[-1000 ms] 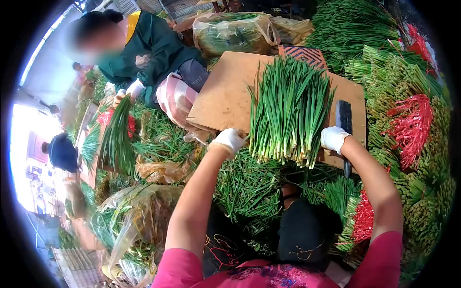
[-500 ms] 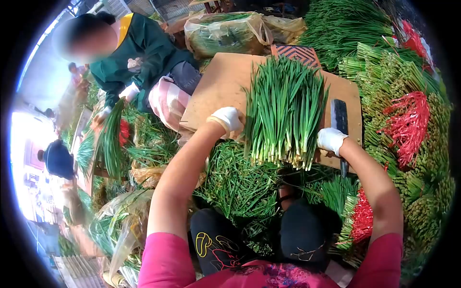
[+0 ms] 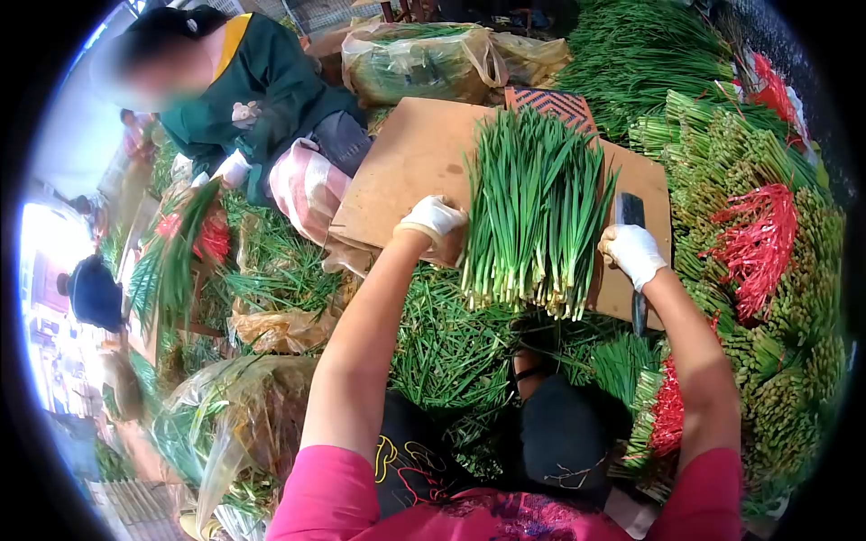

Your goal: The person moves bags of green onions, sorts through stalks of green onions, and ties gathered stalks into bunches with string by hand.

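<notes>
A thick bunch of green garlic chives [image 3: 539, 212] lies on a brown board [image 3: 406, 149], its pale cut ends towards me. My left hand [image 3: 436, 218], in a white glove, is closed beside the left edge of the bunch, its fingertips partly hidden. On the other side, my gloved right hand [image 3: 633, 253] has its fingers curled in close to the bunch's right edge. What either hand holds, if anything, I cannot make out. A dark, flat-bladed knife [image 3: 630, 209] lies on the board, partly covered by my right hand.
Tied chive bundles [image 3: 722, 135] pile up on the right with red plastic strands [image 3: 758, 239]. Loose trimmings [image 3: 451, 347] cover the ground before my knees. At the left, a co-worker in a green top [image 3: 275, 81] holds chives [image 3: 176, 252]. A plastic-wrapped bundle [image 3: 424, 63] stands behind the board.
My right hand has shifted slightly up and right, its fingers now more curled. My left hand stays by the bunch. The view has shifted a little, and the co-worker's chives have moved.
</notes>
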`<state>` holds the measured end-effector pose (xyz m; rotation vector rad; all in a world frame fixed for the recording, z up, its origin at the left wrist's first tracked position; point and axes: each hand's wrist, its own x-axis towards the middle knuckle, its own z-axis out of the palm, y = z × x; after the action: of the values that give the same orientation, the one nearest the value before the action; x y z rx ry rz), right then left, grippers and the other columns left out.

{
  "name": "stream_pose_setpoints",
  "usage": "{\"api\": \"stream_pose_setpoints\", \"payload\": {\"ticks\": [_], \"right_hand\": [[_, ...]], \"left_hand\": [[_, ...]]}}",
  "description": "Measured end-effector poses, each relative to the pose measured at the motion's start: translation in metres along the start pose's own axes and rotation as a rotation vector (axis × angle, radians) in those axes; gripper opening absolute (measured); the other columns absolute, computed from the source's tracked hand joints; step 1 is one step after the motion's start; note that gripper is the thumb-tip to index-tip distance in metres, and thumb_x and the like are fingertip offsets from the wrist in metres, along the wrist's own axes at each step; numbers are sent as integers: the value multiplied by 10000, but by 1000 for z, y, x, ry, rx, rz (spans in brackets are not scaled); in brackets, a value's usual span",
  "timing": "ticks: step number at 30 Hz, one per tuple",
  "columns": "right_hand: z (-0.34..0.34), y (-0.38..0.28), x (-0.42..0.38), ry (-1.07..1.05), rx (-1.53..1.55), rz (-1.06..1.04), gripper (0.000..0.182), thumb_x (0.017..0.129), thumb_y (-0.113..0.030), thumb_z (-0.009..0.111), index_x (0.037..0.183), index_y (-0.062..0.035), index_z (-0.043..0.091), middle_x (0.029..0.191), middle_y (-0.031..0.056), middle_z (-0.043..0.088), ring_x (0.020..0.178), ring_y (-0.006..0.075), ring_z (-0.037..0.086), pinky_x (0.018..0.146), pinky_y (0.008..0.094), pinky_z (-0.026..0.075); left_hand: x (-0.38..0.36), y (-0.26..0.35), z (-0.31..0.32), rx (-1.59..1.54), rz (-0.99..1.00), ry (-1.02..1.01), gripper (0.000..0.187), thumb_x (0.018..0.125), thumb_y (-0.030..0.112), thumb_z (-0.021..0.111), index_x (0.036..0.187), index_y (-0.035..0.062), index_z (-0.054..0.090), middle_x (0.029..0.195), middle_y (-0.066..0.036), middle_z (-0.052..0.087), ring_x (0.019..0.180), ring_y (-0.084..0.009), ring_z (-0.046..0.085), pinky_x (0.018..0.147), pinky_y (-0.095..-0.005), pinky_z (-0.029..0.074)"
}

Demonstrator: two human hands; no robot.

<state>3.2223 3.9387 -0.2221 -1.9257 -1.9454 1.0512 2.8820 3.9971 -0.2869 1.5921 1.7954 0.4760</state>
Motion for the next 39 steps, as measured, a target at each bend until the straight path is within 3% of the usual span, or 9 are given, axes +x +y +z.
{"api": "stream_pose_setpoints", "payload": {"ticks": [3,4,6,9,17,28,31,35,39], "right_hand": [[11,4,1,357,-61,-401,118,764,-107,581,683,-26,552,643,43,552,548,139,519,506,270,401],[18,-4,-2,343,151,-302,92,759,-76,585,690,-23,555,645,36,551,546,124,509,505,259,396],[36,-2,11,263,730,-149,46,751,5,588,718,-10,559,665,27,549,552,93,489,509,223,384],[48,-20,12,271,903,-234,44,754,19,584,731,0,553,671,39,551,563,87,503,516,214,400],[55,-88,-4,493,3,-756,69,694,-94,634,738,-56,595,740,77,536,712,256,549,624,327,438],[80,-122,11,219,169,-813,83,664,-44,620,737,-20,589,851,106,600,793,285,565,705,344,448],[77,-122,23,48,167,-595,112,681,-92,606,733,5,587,816,121,594,789,283,568,698,337,441],[82,-130,29,54,-23,-636,145,680,-124,611,788,-30,635,830,110,603,821,277,558,727,347,432],[88,-139,34,81,-244,-621,154,694,-186,604,761,-53,643,807,103,594,847,280,546,751,376,429]], "left_hand": [[-17,14,2,-722,-89,-152,145,703,160,659,780,58,593,695,-12,585,660,-130,550,658,-269,459],[-40,33,1,-1004,-111,-109,121,699,121,666,774,86,578,673,11,547,649,-116,528,636,-260,446],[-37,38,7,-951,-109,-80,108,692,97,662,750,96,571,667,19,540,633,-93,504,598,-233,417],[-41,48,21,-1005,-41,0,63,727,92,618,720,87,556,641,47,492,604,-56,446,558,-202,367],[-66,79,18,-131,267,251,165,708,208,600,786,64,616,787,-153,613,771,-303,590,711,-360,465],[-85,45,29,-187,296,334,224,713,243,679,773,44,594,680,-105,594,655,-260,582,612,-325,465],[-77,28,17,-982,-2,-68,149,756,205,666,800,79,599,636,-18,574,551,-154,531,506,-269,422],[-76,15,26,-1550,-38,-49,109,769,144,663,805,70,592,649,10,554,509,-81,463,433,-223,343],[-69,-8,39,-1621,-50,-93,86,786,55,621,846,2,589,828,-60,621,720,-133,583,681,-252,487]]}}
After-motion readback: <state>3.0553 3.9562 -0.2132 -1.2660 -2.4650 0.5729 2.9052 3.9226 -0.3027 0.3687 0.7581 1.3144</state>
